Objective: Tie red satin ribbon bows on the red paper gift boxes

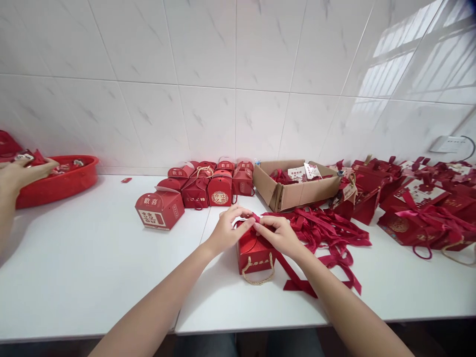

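A small red gift box [252, 250] with a beige rope handle stands on the white table [92, 267] in front of me. Both my hands rest on its top. My left hand [230, 228] pinches a dark red ribbon [297, 285] at the box top, fingers closed. My right hand [278, 233] pinches the same ribbon from the other side. The ribbon trails down the box's right side onto the table.
Several closed red gift boxes [201, 188] stand behind. A cardboard carton [297, 191] and a heap of loose ribbons [330, 230] lie to the right, with more tied boxes [416, 208] beyond. Another person's hand [22, 173] reaches at a red basin [55, 186] far left.
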Demonstrator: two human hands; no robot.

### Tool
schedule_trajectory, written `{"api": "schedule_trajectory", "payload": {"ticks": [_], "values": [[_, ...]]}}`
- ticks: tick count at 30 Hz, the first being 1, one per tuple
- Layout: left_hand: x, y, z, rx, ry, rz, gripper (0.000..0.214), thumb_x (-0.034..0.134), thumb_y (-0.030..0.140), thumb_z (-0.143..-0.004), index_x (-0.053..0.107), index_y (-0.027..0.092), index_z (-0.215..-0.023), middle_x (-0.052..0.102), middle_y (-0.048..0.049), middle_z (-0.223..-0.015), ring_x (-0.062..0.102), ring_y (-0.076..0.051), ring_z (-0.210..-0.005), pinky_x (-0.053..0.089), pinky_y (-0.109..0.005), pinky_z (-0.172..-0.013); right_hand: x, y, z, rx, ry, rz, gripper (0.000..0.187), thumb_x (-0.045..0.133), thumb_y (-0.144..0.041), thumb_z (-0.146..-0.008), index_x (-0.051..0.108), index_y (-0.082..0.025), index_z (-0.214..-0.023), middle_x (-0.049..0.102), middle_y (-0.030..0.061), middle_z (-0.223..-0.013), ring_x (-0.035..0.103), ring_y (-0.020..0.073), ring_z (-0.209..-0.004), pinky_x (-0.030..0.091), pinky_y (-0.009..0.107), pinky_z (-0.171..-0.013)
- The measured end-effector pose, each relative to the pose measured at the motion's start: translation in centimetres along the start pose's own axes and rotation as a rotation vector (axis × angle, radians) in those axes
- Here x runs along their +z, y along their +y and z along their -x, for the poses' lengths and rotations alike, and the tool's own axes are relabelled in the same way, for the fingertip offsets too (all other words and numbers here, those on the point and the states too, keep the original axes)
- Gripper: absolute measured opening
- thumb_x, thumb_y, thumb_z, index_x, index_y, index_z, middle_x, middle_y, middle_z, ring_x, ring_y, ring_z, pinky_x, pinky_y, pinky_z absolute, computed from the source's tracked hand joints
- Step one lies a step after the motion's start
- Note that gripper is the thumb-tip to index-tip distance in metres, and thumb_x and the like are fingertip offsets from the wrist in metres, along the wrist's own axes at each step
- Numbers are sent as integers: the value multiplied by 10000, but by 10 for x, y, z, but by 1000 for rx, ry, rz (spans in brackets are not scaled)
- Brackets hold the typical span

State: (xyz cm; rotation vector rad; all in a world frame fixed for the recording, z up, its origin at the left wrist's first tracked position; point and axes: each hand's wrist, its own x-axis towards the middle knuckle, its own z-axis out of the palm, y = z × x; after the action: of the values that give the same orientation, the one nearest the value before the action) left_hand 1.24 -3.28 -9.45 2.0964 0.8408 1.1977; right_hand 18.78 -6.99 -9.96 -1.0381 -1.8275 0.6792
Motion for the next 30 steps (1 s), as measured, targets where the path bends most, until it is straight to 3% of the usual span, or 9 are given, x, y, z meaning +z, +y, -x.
{"api": "schedule_trajectory", "payload": {"ticks": [4, 8, 12, 16, 20, 25, 30], "values": [[4, 0, 4, 49, 109, -1, 131, 627, 311, -797, 659, 184, -790, 532, -30, -824, 538, -145, -812, 425, -280, -793, 5, 2, 2, 27, 56, -104, 144, 539, -330, -848, 551, -187, -845, 603, -2, -671, 573, 144, -646, 427, 253, -621], [4, -1, 8, 64, 122, 8, 119, 615, 280, -807, 627, 176, -750, 523, -19, -776, 526, -135, -764, 429, -277, -763, 11, 5, 7, 35, 152, -256, 265, 574, -307, -838, 422, -243, -1045, 609, -32, -677, 627, 156, -686, 468, 269, -664], [5, 1, 10, 48, 3, 60, 102, 568, 266, -832, 588, 169, -805, 609, -44, -847, 567, -152, -826, 448, -291, -802, 12, 6, 9, -8, 150, -218, 186, 544, -307, -859, 460, -240, -1011, 597, -24, -694, 607, 144, -686, 467, 265, -667], [6, 4, 10, -33, -72, 56, 148, 636, 293, -777, 575, 169, -830, 622, -29, -821, 571, -146, -783, 460, -272, -755, 9, 5, 8, 3, 167, -107, 140, 550, -313, -852, 531, -209, -943, 579, -11, -683, 567, 131, -631, 446, 246, -603], [7, 7, 11, -88, -50, 110, 143, 644, 284, -766, 559, 169, -771, 611, -11, -776, 563, -130, -733, 467, -251, -712, 9, 6, 8, 20, 170, -99, 155, 555, -324, -852, 573, -193, -933, 637, 41, -806, 608, 155, -729, 483, 273, -671], [7, 5, 12, -109, -3, 127, 89, 645, 232, -754, 585, 166, -754, 631, -15, -775, 587, -136, -747, 476, -251, -722, 6, 4, 10, -95, 206, 77, 151, 567, -305, -848, 675, -206, -880, 626, 71, -885, 604, 191, -873, 481, 330, -798], [7, 3, 12, -105, 32, 100, 57, 632, 204, -757, 595, 166, -738, 645, -14, -767, 595, -136, -744, 475, -252, -729, -3, 0, 10, -94, 125, 196, 211, 636, -351, -802, 713, -236, -961, 599, 73, -943, 594, 195, -888, 495, 322, -768]]}}
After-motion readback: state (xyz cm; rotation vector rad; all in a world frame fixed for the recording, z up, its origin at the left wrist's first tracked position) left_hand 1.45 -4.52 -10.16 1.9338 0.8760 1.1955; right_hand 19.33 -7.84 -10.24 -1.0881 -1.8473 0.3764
